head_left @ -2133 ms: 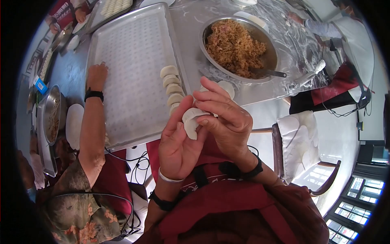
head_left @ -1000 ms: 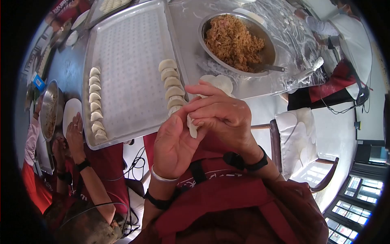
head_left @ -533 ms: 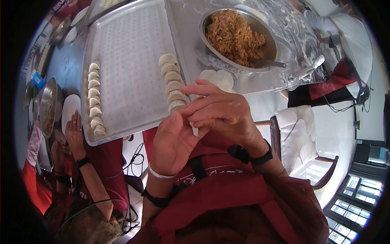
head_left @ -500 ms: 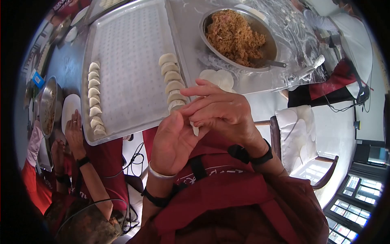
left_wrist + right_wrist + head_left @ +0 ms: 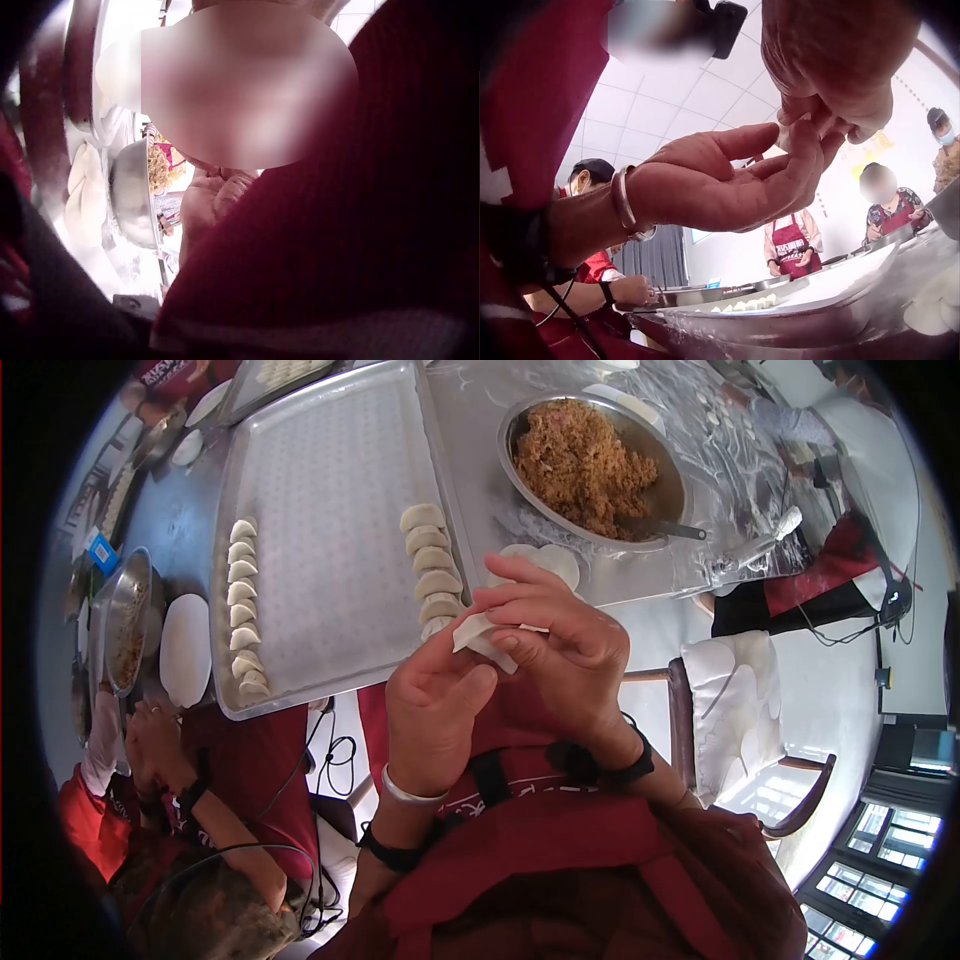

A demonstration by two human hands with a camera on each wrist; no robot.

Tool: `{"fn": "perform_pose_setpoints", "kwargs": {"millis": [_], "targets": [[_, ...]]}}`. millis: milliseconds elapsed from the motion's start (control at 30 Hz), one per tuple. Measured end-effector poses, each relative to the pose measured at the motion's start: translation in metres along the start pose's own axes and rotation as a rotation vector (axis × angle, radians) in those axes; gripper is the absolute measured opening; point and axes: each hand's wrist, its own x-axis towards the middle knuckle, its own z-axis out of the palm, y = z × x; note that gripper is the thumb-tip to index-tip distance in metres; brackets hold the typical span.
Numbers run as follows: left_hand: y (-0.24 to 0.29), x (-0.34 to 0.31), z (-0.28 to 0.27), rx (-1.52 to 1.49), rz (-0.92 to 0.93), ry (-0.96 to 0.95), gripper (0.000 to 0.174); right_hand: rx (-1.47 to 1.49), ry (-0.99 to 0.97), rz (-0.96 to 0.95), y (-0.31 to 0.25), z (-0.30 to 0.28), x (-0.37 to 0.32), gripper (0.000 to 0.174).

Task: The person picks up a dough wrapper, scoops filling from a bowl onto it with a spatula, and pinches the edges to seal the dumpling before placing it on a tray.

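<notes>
A folded dumpling (image 5: 484, 640) of white dough is between my hands, close in front of my apron. My right hand (image 5: 572, 648) pinches its edge between thumb and forefinger, the other fingers stretched over it. From the other side my left hand (image 5: 432, 705) holds it with fingers and thumb. In the right wrist view the left hand (image 5: 720, 180) shows palm up, its fingertips meeting those of the right hand (image 5: 844, 64). The dumpling is mostly hidden there. A sleeve and blur cover much of the left wrist view.
A metal tray (image 5: 330, 540) bears one row of dumplings (image 5: 242, 600) at left and another (image 5: 435, 560) at right. Beyond my hands are round wrappers (image 5: 555, 565) and a steel bowl (image 5: 675, 510) of filling (image 5: 580, 465) with a utensil. A chair (image 5: 690, 715) stands at right.
My fingers have moved along the dumpling, and more of it shows than half a second ago. At left, another person's arm has drawn back from the tray; their hands are now together.
</notes>
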Motion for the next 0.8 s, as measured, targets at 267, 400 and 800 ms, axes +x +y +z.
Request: {"fn": "perform_pose_setpoints", "kwargs": {"millis": [267, 400, 800], "targets": [[-0.008, -0.003, 0.002, 0.121, 0.034, 0.104, 0.041, -0.13, -0.052, -0.153, 0.004, -0.002, 0.001, 0.015], [-0.008, -0.003, -0.005, 0.246, 0.023, 0.088, 0.038, -0.172, -0.075, -0.164, 0.004, -0.003, 0.003, 0.015], [-0.001, -0.008, -0.002, 0.339, 0.059, 0.064, 0.033, -0.248, -0.129, -0.279, 0.0, -0.003, 0.005, 0.015]]}}
